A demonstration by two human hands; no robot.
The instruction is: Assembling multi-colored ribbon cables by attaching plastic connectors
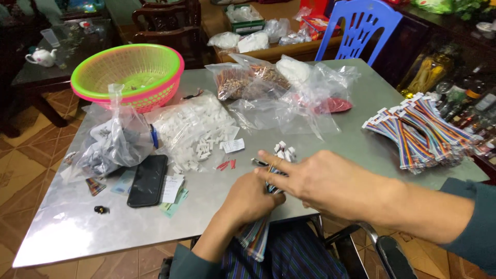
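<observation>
Two hands in frame, left hand and right hand, lower centre, plus one bundle of striped ribbon cable between them and one bigger pile of rainbow cable sets at right edge. One pink-and-green basket upper left, one black phone lower left, one white teapot far upper left, one blue plastic chair top. Roughly six clear plastic bags mid-table; loose white connectors too many and too small to count.
</observation>
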